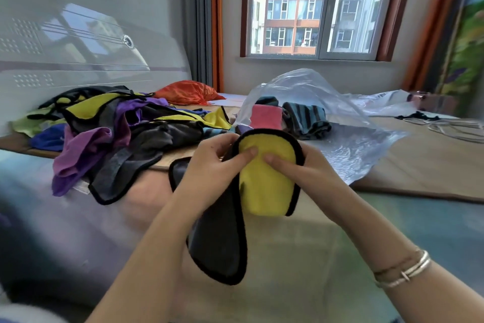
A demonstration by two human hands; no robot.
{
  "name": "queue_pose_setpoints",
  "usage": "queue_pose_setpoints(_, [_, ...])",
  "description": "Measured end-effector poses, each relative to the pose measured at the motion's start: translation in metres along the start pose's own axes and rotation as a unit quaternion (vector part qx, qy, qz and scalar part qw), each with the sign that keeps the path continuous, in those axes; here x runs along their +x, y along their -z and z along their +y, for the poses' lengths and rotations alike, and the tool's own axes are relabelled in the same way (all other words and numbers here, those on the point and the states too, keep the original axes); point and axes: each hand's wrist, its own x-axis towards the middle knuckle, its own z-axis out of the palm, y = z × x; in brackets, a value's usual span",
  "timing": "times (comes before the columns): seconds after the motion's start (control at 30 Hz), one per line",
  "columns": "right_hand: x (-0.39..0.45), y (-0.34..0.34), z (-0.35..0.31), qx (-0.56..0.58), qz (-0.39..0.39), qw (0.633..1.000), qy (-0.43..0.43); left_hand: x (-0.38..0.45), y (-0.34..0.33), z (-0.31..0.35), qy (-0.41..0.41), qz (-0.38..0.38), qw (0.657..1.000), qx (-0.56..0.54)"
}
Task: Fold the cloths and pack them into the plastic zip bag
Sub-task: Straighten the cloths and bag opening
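Yellow cloth (pixel 264 186) pinched between left hand (pixel 209 165) and right hand (pixel 311 168).

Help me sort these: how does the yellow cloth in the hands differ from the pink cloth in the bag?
The yellow cloth has black trim and is half-folded; the pink cloth shows no trim and is folded. Yellow is held in both hands' grip, pink lies packed inside the bag. Both look plush.

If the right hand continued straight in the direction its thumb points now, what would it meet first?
The right hand holds the yellow cloth, thumb pointing toward the person's left. Going straight on, it would most likely meet the left hand first, whose thumb lies close by on the same cloth; depth seems similar.
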Motion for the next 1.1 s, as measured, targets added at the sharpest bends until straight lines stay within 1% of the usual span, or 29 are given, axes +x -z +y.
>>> queue_pose_setpoints(0.07, [-0.005, 0.010, 0.010, -0.043, -0.065, 0.994, -0.075, 0.001, -0.004, -0.001, 0.027, 0.041, 0.997, -0.052])
queue_pose_setpoints(0.1, [-0.006, 0.014, 0.014, -0.078, -0.086, 0.989, -0.095, 0.001, -0.006, 0.000, 0.047, 0.055, 0.994, -0.085])
queue_pose_setpoints(0.17, [-0.004, 0.022, 0.021, -0.111, -0.083, 0.985, -0.098, 0.002, -0.008, 0.000, 0.089, 0.065, 0.984, -0.141])
queue_pose_setpoints(0.23, [-0.002, 0.027, 0.021, -0.081, -0.032, 0.994, -0.069, 0.003, -0.011, -0.001, 0.114, 0.042, 0.982, -0.146])
queue_pose_setpoints(0.3, [-0.001, 0.033, 0.014, -0.044, 0.019, 0.999, -0.010, 0.001, -0.013, 0.001, 0.124, -0.008, 0.985, -0.115])
queue_pose_setpoints(0.33, [-0.002, 0.034, 0.010, -0.041, 0.035, 0.998, 0.021, 0.000, -0.015, 0.003, 0.122, -0.032, 0.987, -0.101])
queue_pose_setpoints(0.4, [-0.002, 0.035, 0.004, -0.086, 0.048, 0.993, 0.069, -0.003, -0.020, 0.007, 0.104, -0.054, 0.989, -0.087])
queue_pose_setpoints(0.47, [-0.001, 0.032, 0.004, -0.148, 0.040, 0.984, 0.087, -0.005, -0.025, 0.010, 0.081, -0.039, 0.994, -0.067])
queue_pose_setpoints(0.53, [0.002, 0.030, 0.010, -0.179, 0.039, 0.980, 0.080, -0.005, -0.028, 0.008, 0.071, 0.001, 0.996, -0.054])
queue_pose_setpoints(0.6, [0.003, 0.033, 0.012, -0.186, 0.031, 0.981, 0.054, -0.001, -0.028, 0.004, 0.071, 0.045, 0.993, -0.078])
queue_pose_setpoints(0.63, [0.003, 0.037, 0.013, -0.179, 0.011, 0.983, 0.025, 0.001, -0.026, 0.002, 0.078, 0.068, 0.990, -0.101])
queue_pose_setpoints(0.7, [0.003, 0.046, 0.019, -0.165, -0.065, 0.982, -0.059, 0.006, -0.022, -0.003, 0.082, 0.109, 0.981, -0.136])
queue_pose_setpoints(0.77, [0.003, 0.054, 0.030, -0.196, -0.144, 0.961, -0.128, 0.009, -0.019, -0.006, 0.083, 0.129, 0.975, -0.158])
queue_pose_setpoints(0.8, [0.003, 0.057, 0.037, -0.216, -0.170, 0.950, -0.149, 0.009, -0.019, -0.008, 0.083, 0.130, 0.974, -0.165])
queue_pose_setpoints(0.87, [0.005, 0.061, 0.051, -0.249, -0.179, 0.936, -0.171, 0.007, -0.019, -0.008, 0.080, 0.132, 0.973, -0.170])
queue_pose_setpoints(0.9, [0.007, 0.063, 0.055, -0.257, -0.161, 0.937, -0.173, 0.007, -0.018, -0.008, 0.080, 0.138, 0.973, -0.167])
queue_pose_setpoints(0.97, [0.010, 0.066, 0.054, -0.264, -0.072, 0.950, -0.153, 0.008, -0.015, -0.008, 0.081, 0.160, 0.972, -0.153])
queue_pose_setpoints(1.0, [0.012, 0.067, 0.051, -0.259, -0.009, 0.957, -0.128, 0.009, -0.013, -0.009, 0.083, 0.177, 0.969, -0.148])
queue_pose_setpoints(1.07, [0.015, 0.066, 0.041, -0.245, 0.119, 0.961, -0.049, 0.012, -0.007, -0.011, 0.087, 0.211, 0.964, -0.138])
queue_pose_setpoints(1.1, [0.015, 0.065, 0.035, -0.228, 0.156, 0.961, -0.011, 0.013, -0.005, -0.011, 0.089, 0.221, 0.963, -0.129])
